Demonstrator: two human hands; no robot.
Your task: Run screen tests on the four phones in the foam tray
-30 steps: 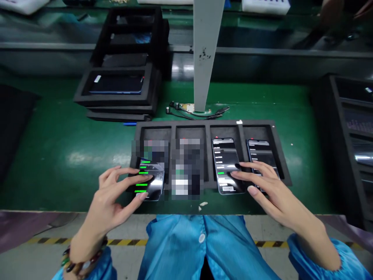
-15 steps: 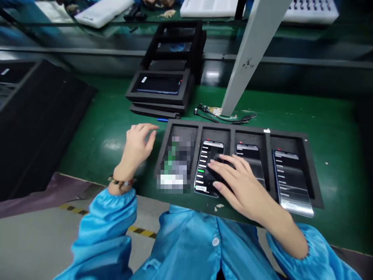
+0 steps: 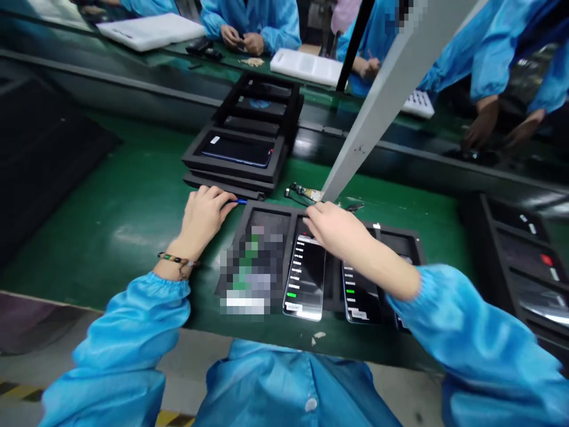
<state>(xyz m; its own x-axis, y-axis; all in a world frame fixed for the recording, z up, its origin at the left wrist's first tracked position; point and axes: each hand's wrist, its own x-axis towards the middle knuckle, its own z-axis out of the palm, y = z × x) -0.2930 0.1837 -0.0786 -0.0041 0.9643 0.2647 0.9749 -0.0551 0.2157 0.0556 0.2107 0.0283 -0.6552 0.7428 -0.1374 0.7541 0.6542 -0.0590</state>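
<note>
A black foam tray (image 3: 288, 237) lies before me, with phones in its compartments. The leftmost compartment's contents are blurred by pixels. A phone (image 3: 306, 276) in the second compartment shows a lit list with one green line, as does another phone (image 3: 361, 296) in the third. My right sleeve hides most of the rightmost one. My left hand (image 3: 202, 219) pinches the end of a blue pen (image 3: 241, 201) beside the tray's far left corner. Over the tray's far rim, my right hand (image 3: 340, 231) has its fingers drawn together and bent down; what lies under them is hidden.
Foam trays with phones (image 3: 237, 148) are stacked behind; another tray (image 3: 511, 255) stands at right. Cables (image 3: 302, 193) lie by the foot of a slanted grey post (image 3: 355, 142). A dark stack (image 3: 48, 154) is at left. Co-workers' hands (image 3: 242, 40) show across the bench.
My left hand has moved onto the blue pen. My right hand has left the second phone's screen for the tray's far rim. The view has tilted up and swung right.
</note>
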